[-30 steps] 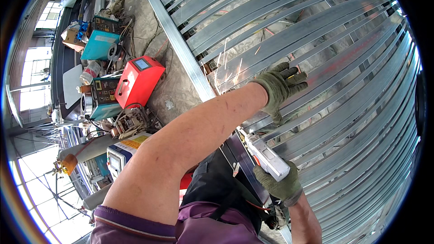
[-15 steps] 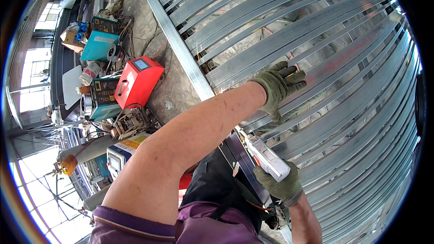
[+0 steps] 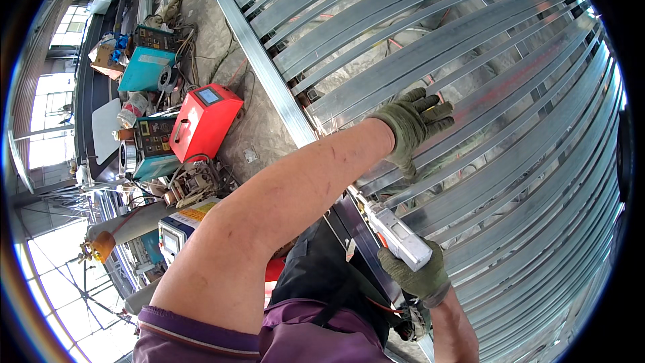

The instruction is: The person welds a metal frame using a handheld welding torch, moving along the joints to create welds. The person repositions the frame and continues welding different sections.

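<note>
Both my hands wear dark green work gloves. My left hand (image 3: 415,126) lies palm down with its fingers spread over the grey metal slats (image 3: 366,99), and nothing is in its grasp. Below it, my right hand (image 3: 422,274) is wrapped around a white, boxy handheld welding gun (image 3: 401,236). The gun's narrow brass-coloured front end points up and left, at the near end of the slats beside a dark metal beam (image 3: 363,228). My left forearm crosses above the frame's edge and hides part of it.
A long metal edge rail (image 3: 259,47) borders the slatted frame on the left. Beyond it on the concrete floor stand a red machine with a screen (image 3: 205,121), teal wire-feeder boxes (image 3: 146,67), loose cables and a gas cylinder (image 3: 138,220).
My hands and the welding gun stay almost where they were. The view has shifted very slightly.
</note>
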A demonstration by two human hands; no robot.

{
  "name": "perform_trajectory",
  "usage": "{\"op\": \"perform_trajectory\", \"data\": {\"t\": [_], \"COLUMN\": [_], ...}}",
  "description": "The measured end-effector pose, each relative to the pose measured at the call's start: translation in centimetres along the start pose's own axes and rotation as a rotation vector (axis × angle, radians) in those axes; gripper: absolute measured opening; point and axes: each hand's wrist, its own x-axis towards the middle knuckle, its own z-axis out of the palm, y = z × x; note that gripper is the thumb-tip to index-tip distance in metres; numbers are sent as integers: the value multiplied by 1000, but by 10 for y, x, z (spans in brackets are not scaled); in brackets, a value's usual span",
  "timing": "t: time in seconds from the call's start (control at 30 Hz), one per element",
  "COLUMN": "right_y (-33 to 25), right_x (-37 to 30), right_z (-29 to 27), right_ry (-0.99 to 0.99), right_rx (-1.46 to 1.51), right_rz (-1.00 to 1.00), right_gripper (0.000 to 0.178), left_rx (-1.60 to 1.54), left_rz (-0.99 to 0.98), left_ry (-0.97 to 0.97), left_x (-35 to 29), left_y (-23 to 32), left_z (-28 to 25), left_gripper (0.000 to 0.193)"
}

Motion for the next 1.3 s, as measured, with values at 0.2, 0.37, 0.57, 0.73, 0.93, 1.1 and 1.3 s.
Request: {"op": "perform_trajectory", "data": {"t": [0.2, 0.37, 0.57, 0.73, 0.93, 1.1, 1.3], "right_y": [1, 10, 7, 9, -5, -5, 8], "right_x": [-3, -9, -9, -13, -13, -16, -18], "right_z": [2, 3, 0, 1, -3, -2, -1], "right_ry": [14, 11, 3, 2, 4, 21, 24], "right_rx": [50, 23, 6, 72, 138, 177, 107], "right_rz": [19, -32, -44, 24, 120, 134, 19], "right_gripper": [36, 37, 39, 39, 38, 36, 33], "left_rx": [-18, -19, -35, -9, -21, -18, -9], "left_rz": [-1, 16, 17, 17, -5, -7, 0], "left_ry": [16, 31, 57, 59, 27, 16, 31], "left_x": [2, 2, 1, 4, 2, 0, 0], "left_y": [-3, -1, -1, -2, 0, 1, 1], "left_z": [6, 3, 5, 8, 3, -1, 1], "left_gripper": [145, 145, 145, 146, 146, 145, 146]}}
